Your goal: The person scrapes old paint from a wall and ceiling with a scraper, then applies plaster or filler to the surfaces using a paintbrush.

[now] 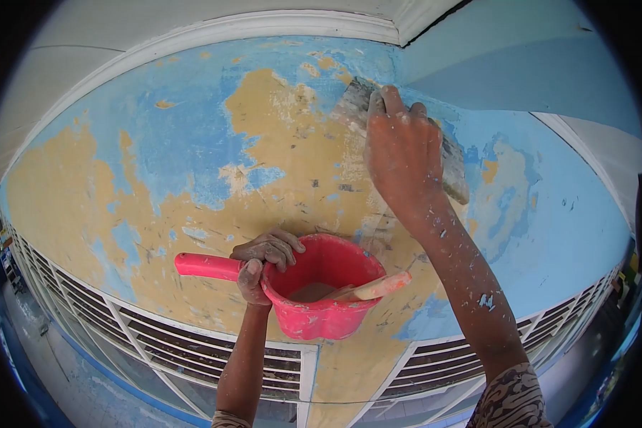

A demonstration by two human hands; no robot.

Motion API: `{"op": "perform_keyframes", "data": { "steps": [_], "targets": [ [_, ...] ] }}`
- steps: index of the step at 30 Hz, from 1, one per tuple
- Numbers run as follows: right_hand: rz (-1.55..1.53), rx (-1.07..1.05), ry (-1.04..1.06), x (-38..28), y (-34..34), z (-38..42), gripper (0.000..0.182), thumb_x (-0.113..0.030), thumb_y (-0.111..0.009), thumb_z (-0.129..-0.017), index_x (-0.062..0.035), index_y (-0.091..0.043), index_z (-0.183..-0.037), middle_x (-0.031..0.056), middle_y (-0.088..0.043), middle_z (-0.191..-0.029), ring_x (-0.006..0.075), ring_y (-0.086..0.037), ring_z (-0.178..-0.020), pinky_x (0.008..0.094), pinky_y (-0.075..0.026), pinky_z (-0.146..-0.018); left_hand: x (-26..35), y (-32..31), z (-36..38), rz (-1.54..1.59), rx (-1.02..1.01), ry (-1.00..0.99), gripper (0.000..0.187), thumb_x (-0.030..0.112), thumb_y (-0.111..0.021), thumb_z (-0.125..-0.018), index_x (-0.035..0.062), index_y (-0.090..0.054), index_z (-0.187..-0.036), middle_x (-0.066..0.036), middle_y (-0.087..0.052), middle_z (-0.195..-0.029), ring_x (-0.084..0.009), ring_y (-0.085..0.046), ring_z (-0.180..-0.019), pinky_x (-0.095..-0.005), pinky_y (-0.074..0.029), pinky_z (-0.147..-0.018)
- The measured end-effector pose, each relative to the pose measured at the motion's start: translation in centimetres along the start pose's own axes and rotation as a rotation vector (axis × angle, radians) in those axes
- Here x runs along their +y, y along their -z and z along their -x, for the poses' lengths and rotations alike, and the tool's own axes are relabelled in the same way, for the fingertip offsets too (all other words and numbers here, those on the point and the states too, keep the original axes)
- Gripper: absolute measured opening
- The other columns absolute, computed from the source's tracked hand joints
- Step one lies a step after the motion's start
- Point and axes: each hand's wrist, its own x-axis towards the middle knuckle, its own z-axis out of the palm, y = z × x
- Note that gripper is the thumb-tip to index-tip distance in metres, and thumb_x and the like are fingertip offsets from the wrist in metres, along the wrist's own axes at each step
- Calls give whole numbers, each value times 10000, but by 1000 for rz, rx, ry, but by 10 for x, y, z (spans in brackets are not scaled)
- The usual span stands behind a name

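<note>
My right hand (405, 146) is closed round a wide, flat trowel (453, 167), whose blade lies against or close to the upper wall and is smeared with grey paste. Lower and to the left, my left hand (267, 258) grips a red pot (321, 319) where its rim meets the handle (208, 266). Some greyish paste (312, 292) sits inside the pot. A tool with a pale, orange-stained handle (381, 287) leans over the pot's right rim. Both hands and forearms carry dried specks.
The wall (192, 157) shows patchy blue and tan paint. White moulding (264, 27) edges the ceiling above. Two louvred windows with white frames (307, 378) stand below, left and right. A blue beam (521, 71) juts out at the upper right.
</note>
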Motion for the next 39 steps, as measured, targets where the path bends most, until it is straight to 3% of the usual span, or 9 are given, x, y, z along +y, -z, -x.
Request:
{"op": "perform_keyframes", "data": {
  "steps": [9,11,13,21,23,32,34,37,39],
  "targets": [
    [41,29,20,-4,-8,-3,137,-38,-692,-760,11,-774,-858,177,-648,-1084,350,-692,-891,414,-621,-654,-1,1,1,-20,-4,-21,530,402,-436,-905,-6,-531,-580,-179,-557,-592,-368,-595,-691,-454,-505,-698],
    [85,15,9,0,-8,4,140,-40,-687,-763,7,-774,-861,177,-644,-1094,352,-690,-900,421,-619,-662,2,-3,3,51,53,41,571,451,-529,-897,-17,-539,-570,-174,-578,-613,-358,-620,-728,-436,-501,-702],
    [-24,-7,-5,6,3,1,137,-51,-686,-766,10,-771,-854,180,-637,-1113,346,-686,-915,423,-616,-675,1,0,4,32,37,29,569,450,-530,-897,-15,-538,-569,-173,-577,-611,-357,-620,-728,-436,-501,-703],
    [54,-45,-13,4,2,3,129,-59,-700,-762,-3,-774,-851,165,-633,-1117,335,-684,-922,400,-617,-672,0,4,6,24,31,43,602,484,-539,-901,-13,-540,-561,-165,-571,-602,-351,-619,-710,-429,-503,-697],
    [21,-51,-14,4,6,5,127,-61,-703,-761,-4,-775,-849,163,-631,-1117,335,-684,-924,395,-618,-668,-2,7,11,-37,-16,19,551,423,-449,-915,-8,-546,-584,-182,-570,-609,-363,-610,-720,-451,-511,-718],
    [34,-25,0,7,-2,2,128,-59,-689,-787,-35,-783,-870,169,-627,-1113,340,-681,-914,417,-613,-722,0,6,9,-49,-29,-7,553,421,-456,-911,-10,-537,-575,-187,-567,-604,-364,-604,-711,-454,-508,-707],
    [77,19,11,2,-11,-9,288,8,-695,-740,61,-700,-1023,156,-631,-1167,324,-688,-875,394,-613,-683,-3,4,5,-52,-58,1,555,423,-460,-909,-12,-537,-573,-188,-567,-604,-365,-605,-712,-453,-507,-705],
    [-7,-84,-11,6,8,4,306,14,-687,-742,64,-680,-1043,163,-625,-1105,333,-684,-854,407,-610,-678,1,4,10,-28,-2,8,553,420,-470,-906,-13,-537,-569,-189,-567,-606,-367,-605,-707,-451,-505,-699],
    [-8,16,19,8,1,7,280,20,-688,-737,75,-676,-1012,170,-611,-1056,348,-678,-839,420,-605,-666,3,3,8,-62,-25,22,552,420,-476,-905,-15,-539,-571,-190,-569,-607,-367,-605,-703,-449,-505,-698]
  ]
}}
